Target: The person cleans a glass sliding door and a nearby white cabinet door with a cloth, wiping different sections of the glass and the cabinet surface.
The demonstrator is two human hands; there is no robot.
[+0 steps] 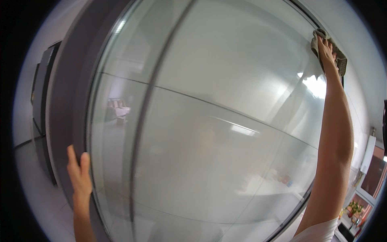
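A large glass panel (229, 99) with a dark frame fills the middle of the view and shows reflections. My right hand (327, 54), arm stretched up, holds a grey-green cloth (341, 59) against the panel's upper right edge, by the dark frame. The cloth is bunched above my fingers and hangs out to their right. Low on the left, my left hand (80, 174) rests at the dark door frame (68, 106), fingers apart and holding nothing. Whether its palm presses on the frame cannot be told.
Beyond the frame on the left stands a tall dark refrigerator (43, 87). At the lower right are a potted plant (354, 208) on a counter, a dark sink (346, 231), a window (373, 172) and a white wall-mounted unit (368, 154).
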